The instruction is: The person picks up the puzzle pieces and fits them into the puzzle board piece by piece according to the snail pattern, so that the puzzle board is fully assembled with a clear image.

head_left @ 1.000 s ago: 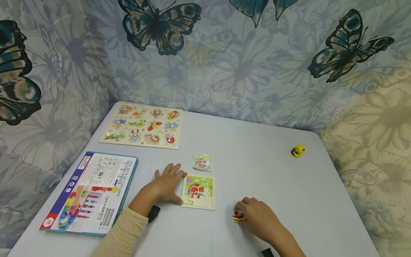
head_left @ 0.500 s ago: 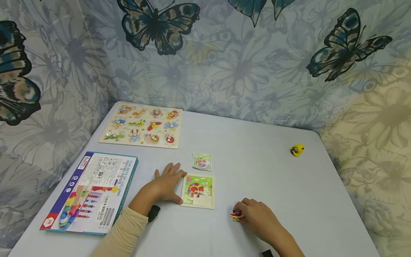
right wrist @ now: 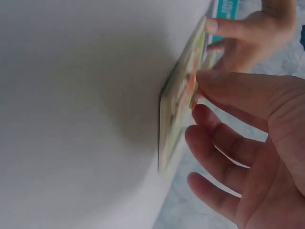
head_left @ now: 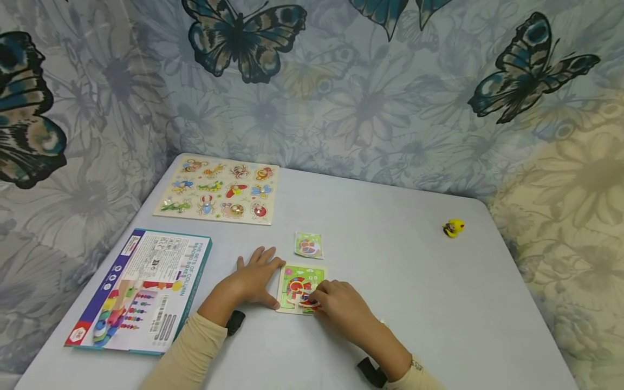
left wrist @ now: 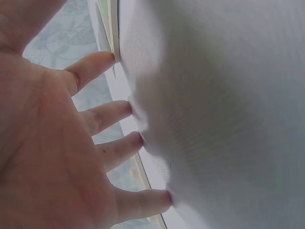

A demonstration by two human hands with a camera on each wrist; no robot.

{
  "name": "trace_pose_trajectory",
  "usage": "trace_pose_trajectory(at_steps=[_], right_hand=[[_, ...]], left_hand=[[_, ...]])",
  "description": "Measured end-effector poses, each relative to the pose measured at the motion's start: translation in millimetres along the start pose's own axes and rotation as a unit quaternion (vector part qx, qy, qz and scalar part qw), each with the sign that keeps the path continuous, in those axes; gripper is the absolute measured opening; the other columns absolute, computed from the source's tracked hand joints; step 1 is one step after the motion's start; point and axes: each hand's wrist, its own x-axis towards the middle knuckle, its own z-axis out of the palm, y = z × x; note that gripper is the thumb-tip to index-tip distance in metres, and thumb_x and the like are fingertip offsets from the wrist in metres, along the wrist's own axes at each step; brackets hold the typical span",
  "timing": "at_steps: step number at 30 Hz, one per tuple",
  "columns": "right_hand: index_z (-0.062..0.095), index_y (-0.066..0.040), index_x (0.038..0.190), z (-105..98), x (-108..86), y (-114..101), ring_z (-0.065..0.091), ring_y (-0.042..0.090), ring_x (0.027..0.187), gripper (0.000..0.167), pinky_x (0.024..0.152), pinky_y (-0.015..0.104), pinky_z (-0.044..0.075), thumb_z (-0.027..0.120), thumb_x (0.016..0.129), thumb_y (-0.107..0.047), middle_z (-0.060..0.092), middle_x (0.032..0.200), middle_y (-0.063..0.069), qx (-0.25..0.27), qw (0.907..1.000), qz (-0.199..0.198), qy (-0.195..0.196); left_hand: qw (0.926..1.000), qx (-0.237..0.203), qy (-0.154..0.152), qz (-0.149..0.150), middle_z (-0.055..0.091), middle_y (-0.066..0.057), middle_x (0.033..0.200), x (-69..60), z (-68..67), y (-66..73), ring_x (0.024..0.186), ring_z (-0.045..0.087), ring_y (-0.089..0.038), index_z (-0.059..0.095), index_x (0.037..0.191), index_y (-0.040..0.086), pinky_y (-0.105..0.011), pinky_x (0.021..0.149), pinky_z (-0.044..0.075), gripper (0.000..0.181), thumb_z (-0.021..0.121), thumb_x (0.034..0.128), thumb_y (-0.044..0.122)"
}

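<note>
A small square jigsaw board [head_left: 312, 272], green with a red picture, lies on the white table. My left hand [head_left: 249, 280] rests at its left side with fingers spread, thumb and index finger touching the edge. Over the board's lower right part, my right hand [head_left: 348, 310] pinches a red-and-green puzzle piece [head_left: 309, 303] between thumb and fingers. The right wrist view shows this piece [right wrist: 194, 95] at the board's face; whether it touches is blurred. In the left wrist view, straight fingertips [left wrist: 136, 139] press on the tabletop, the index finger against the board's edge.
Just behind the board lies a small picture card [head_left: 309, 245]. A large insect peg puzzle [head_left: 216, 188] is at the back left. The bead-toy box [head_left: 141, 292] lies flat at the left. A yellow toy duck [head_left: 454, 227] stands at the far right.
My right hand has moved left and slightly away from me, carrying the puzzle piece from the bare table to over the board. My left hand has stayed at the board's edge.
</note>
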Motion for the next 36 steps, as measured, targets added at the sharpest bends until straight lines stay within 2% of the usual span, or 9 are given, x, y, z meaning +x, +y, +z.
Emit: trace_pose_trajectory(at_steps=[7, 26, 31, 36], right_hand=[[0.075, -0.022, 0.100, 9, 9.6, -5, 0.062, 0.012, 0.087, 0.021, 0.086, 0.036, 0.052, 0.080, 0.079, -0.024, 0.066, 0.093, -0.007, -0.002, 0.9999, -0.005, 0.014], [0.076, -0.023, 0.100, 13, 12.5, -7, 0.061, 0.014, 0.090, 0.020, 0.084, 0.035, 0.052, 0.079, 0.081, -0.024, 0.066, 0.097, -0.004, -0.038, 0.9987, -0.013, 0.030], [0.074, -0.022, 0.104, 9, 4.0, -4, 0.062, 0.016, 0.092, 0.026, 0.084, 0.036, 0.052, 0.080, 0.079, -0.025, 0.065, 0.098, -0.004, -0.030, 0.9990, -0.005, 0.032], [0.072, -0.020, 0.106, 1, -19.0, 8, 0.062, 0.017, 0.094, 0.033, 0.086, 0.039, 0.052, 0.083, 0.075, -0.026, 0.067, 0.100, -0.004, -0.018, 0.9987, 0.046, 0.007]], left_hand=[[1.0000, 0.003, -0.002, 0.004, 0.020, -0.016, 0.160, 1.6, -2.5, 2.4, 0.148, 0.008, -0.041, 0.047, 0.140, 0.017, -0.077, 0.105, 0.009, 0.089, 0.090, 0.0639, 0.035], [0.9999, 0.009, -0.001, 0.004, 0.020, -0.017, 0.160, 2.2, -4.8, 2.3, 0.147, 0.009, -0.042, 0.047, 0.140, 0.016, -0.077, 0.104, 0.010, 0.089, 0.090, 0.0641, 0.036], [1.0000, 0.003, -0.002, 0.001, 0.020, -0.017, 0.160, 0.7, -3.6, 1.5, 0.148, 0.008, -0.042, 0.047, 0.140, 0.016, -0.077, 0.104, 0.009, 0.090, 0.090, 0.0635, 0.035], [1.0000, -0.005, -0.004, 0.001, 0.020, -0.017, 0.160, -1.0, -2.4, 1.4, 0.147, 0.009, -0.042, 0.047, 0.140, 0.015, -0.078, 0.104, 0.008, 0.090, 0.091, 0.0629, 0.034]])
